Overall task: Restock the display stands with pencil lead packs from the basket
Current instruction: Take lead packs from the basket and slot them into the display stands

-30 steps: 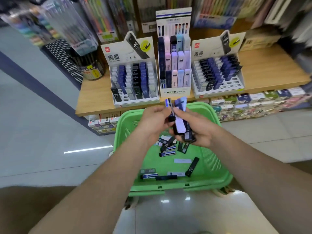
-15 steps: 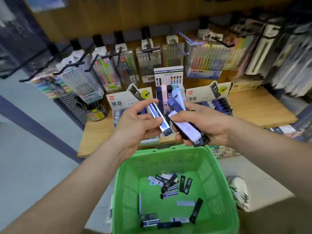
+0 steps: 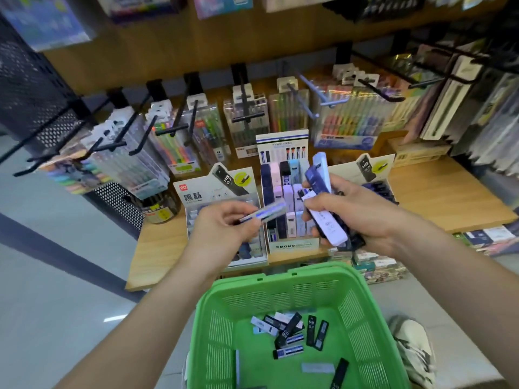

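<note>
Green basket (image 3: pixel 280 276) on floor, low in view. Left hand (image 3: pixel 224 231) above basket's far rim, thumb and fingers pinching single pack (image 3: pixel 265 214), pale with blue stripe, lying nearly flat. Right hand (image 3: pixel 362 217) beside it at same height, fingers curled tight round bundle of packs (image 3: pixel 327 220): white one in front, dark blue ones sticking up. Loose packs (image 3: pixel 289 329) on basket bottom, mostly toward far side. Display stands (image 3: pixel 292 245) on wooden shelf (image 3: pixel 449 197) beyond basket. Shoe (image 3: pixel 415 349) beside basket's right wall.
</note>
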A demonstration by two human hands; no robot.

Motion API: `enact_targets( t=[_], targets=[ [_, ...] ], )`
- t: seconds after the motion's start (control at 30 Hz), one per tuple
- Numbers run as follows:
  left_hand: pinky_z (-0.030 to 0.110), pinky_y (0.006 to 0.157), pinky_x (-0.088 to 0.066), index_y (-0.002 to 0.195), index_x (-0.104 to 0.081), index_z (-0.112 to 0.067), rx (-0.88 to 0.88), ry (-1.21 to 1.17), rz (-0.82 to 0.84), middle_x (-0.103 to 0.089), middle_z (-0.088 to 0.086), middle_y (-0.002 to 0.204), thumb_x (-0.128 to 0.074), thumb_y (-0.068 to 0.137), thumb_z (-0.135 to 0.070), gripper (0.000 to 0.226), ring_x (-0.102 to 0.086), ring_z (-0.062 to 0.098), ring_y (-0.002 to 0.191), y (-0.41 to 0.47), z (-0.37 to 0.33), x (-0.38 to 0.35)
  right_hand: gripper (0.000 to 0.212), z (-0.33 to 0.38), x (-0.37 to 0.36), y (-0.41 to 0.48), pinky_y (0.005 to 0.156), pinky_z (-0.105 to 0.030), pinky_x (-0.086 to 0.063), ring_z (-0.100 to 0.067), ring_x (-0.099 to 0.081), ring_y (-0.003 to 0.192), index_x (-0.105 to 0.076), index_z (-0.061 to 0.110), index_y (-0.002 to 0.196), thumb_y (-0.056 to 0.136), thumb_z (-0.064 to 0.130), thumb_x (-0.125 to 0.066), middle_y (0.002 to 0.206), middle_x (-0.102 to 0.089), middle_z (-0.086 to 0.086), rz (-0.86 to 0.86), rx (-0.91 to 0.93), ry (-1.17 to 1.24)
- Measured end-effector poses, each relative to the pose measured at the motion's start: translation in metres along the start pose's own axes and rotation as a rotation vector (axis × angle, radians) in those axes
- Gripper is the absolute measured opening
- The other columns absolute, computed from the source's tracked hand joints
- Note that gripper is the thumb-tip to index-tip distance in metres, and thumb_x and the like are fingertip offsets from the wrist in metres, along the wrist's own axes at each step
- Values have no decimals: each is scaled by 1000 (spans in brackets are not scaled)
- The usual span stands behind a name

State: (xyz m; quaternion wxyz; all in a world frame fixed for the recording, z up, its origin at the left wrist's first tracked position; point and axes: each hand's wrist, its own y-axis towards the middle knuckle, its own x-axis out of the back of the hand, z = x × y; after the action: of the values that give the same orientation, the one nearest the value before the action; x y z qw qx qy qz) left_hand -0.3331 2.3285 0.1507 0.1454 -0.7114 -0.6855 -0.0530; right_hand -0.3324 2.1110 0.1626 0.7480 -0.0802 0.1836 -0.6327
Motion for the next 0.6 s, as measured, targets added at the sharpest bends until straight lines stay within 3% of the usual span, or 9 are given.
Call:
enact_targets(
  t=[0.07, 0.13, 0.27, 0.33, 0.47, 0.6],
  targets=[
    [29, 69, -57, 89, -72, -21, -5, 142, -24, -74, 3, 80, -65, 87, 0, 23, -71, 17, 74, 10, 5, 1, 14, 5, 11, 7, 47, -31, -52, -23, -63, 53, -63, 22, 101, 92, 12, -65, 76, -69, -10, -49, 1, -5],
    [37, 83, -56, 93, -71, -25, -29, 291, -21, -73, 3, 91, -60, 90, -1, 27, -70, 22, 84, 25, 10, 0, 12, 8, 20, 14, 46, -31, -51, -23, -63, 52, -65, 23, 94, 91, 12, -66, 76, -69, -10, -76, 0, -10],
    [22, 73, -45, 101, -70, -19, -160, 644, -40, -62, -14, 78, -72, 83, -12, 19, -58, 4, 71, 59, 19, -10, 15, 10, 34, 23, 47, -30, -52, -24, -64, 53, -69, 26, 83, 89, 13, -69, 76, -70, -12, -75, -4, -5],
    [23, 74, -47, 98, -72, -18, -206, 757, 42, -68, -8, 80, -73, 83, -15, 16, -61, 10, 75, 69, 26, -18, 15, 8, 36, 26, 46, -29, -51, -22, -64, 53, -70, 26, 84, 89, 13, -69, 75, -70, -10, -79, -2, -4],
    [30, 88, -48, 114, -70, -19, -285, 1007, 191, -70, 4, 110, -62, 91, -15, 25, -63, 23, 100, 79, 47, -31, 12, 6, 33, 30, 48, -30, -53, -18, -66, 53, -66, 22, 96, 90, 12, -67, 69, -71, -3, -76, -14, 13],
    [37, 88, -48, 115, -69, -16, -370, 1087, 216, -67, 7, 110, -59, 92, -12, 26, -59, 27, 104, 88, 60, -39, 10, 8, 30, 30, 45, -29, -52, -20, -65, 53, -66, 22, 95, 89, 14, -68, 70, -70, -5, -86, -1, 34]
  ],
)
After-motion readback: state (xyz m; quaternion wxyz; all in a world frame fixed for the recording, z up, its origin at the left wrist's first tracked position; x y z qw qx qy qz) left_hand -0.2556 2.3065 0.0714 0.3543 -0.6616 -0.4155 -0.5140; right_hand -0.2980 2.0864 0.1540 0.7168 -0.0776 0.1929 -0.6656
